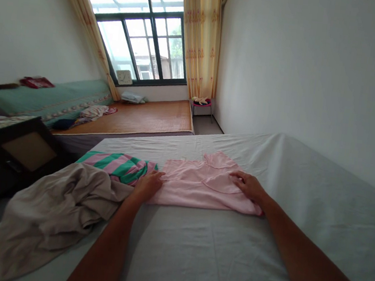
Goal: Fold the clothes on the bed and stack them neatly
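Observation:
A pink shirt (198,189) lies flattened and partly folded across the grey-white sheet, its collar end pointing toward the far side. My left hand (149,184) rests at the shirt's left edge, fingers stretched out onto the cloth; its thumb is hard to see. On the right part of the shirt, my right hand (249,187) touches the fabric with its fingers apart and slightly bent. Just left of my left hand is a green-and-pink striped garment (116,164). A crumpled grey-beige garment (63,209) lies nearer to me, partly against the striped one.
The sheet-covered bed (187,254) spreads beneath the clothes, with a white wall (312,73) to its right. A dark cabinet (18,156) stands at the left. Beyond are another bed with a brown mat (152,115), a pink stool (203,103) and a curtained window (145,39).

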Tool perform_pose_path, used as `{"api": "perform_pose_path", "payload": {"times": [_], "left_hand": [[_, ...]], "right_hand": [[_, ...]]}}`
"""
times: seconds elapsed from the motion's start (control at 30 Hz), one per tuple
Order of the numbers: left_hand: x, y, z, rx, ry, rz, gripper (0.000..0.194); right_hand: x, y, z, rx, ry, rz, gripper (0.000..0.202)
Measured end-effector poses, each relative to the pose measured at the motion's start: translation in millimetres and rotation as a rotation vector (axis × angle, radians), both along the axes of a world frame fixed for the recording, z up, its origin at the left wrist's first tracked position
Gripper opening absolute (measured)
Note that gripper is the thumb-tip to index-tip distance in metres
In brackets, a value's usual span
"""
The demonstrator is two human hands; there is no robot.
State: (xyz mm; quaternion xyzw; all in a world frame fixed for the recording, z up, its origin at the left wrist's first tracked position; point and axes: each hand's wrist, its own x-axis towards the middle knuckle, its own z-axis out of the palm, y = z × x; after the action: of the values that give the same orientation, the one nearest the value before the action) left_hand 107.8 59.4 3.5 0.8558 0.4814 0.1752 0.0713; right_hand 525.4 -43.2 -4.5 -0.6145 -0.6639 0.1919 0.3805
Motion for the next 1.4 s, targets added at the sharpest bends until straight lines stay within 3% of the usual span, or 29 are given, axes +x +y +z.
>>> {"api": "perform_pose_path", "payload": {"times": [0.13, 0.2, 0.37, 0.53, 0.67, 0.83, 0.9, 1.03, 1.13, 1.3, 1.4], "left_hand": [[4.5, -0.8, -2.5, 0.048, 0.049, -0.134, 0.024], [5.7, -1.4, -3.3, 0.069, 0.061, -0.159, 0.023], [12.6, -7.4, -0.4, 0.108, 0.039, -0.148, 0.025], [25.5, -18.7, 6.4, 0.123, 0.002, -0.179, 0.025], [40.2, -28.5, 9.5, 0.111, -0.047, -0.257, 0.032], [75.8, -51.3, 13.6, 0.106, -0.080, -0.444, 0.043], [89.7, -61.5, 14.9, 0.097, -0.058, -0.511, 0.044], [102.7, -74.0, 15.3, 0.048, 0.004, -0.610, 0.036], [102.3, -76.6, 15.0, 0.028, 0.005, -0.593, 0.035], [98.0, -76.5, 12.2, -0.027, 0.029, -0.594, 0.040], [94.2, -74.4, 9.6, -0.072, 0.042, -0.599, 0.044]], "right_hand": [[1.3, -4.9, 13.8, 0.022, 0.284, 0.256, 0.028], [5.2, -7.2, 17.8, -0.027, 0.322, 0.337, 0.022], [8.4, -10.3, 16.8, -0.145, 0.167, 0.287, 0.016], [0.3, -12.0, 13.6, -0.195, 0.104, 0.403, 0.069], [-1.9, -8.7, 11.7, -0.204, 0.069, 0.350, 0.039], [6.4, -12.2, 24.6, -0.113, 0.111, 0.485, 0.016], [14.4, -16.1, 30.8, -0.124, 0.070, 0.525, 0.017], [31.9, -19.5, 34.0, -0.138, 0.027, 0.450, 0.023], [32.1, -18.9, 32.3, -0.082, 0.104, 0.338, 0.021], [14.6, -18.2, 26.0, -0.342, 0.056, 0.475, 0.027], [17.8, -15.3, 16.0, -0.289, -0.048, 0.321, 0.024]]}}
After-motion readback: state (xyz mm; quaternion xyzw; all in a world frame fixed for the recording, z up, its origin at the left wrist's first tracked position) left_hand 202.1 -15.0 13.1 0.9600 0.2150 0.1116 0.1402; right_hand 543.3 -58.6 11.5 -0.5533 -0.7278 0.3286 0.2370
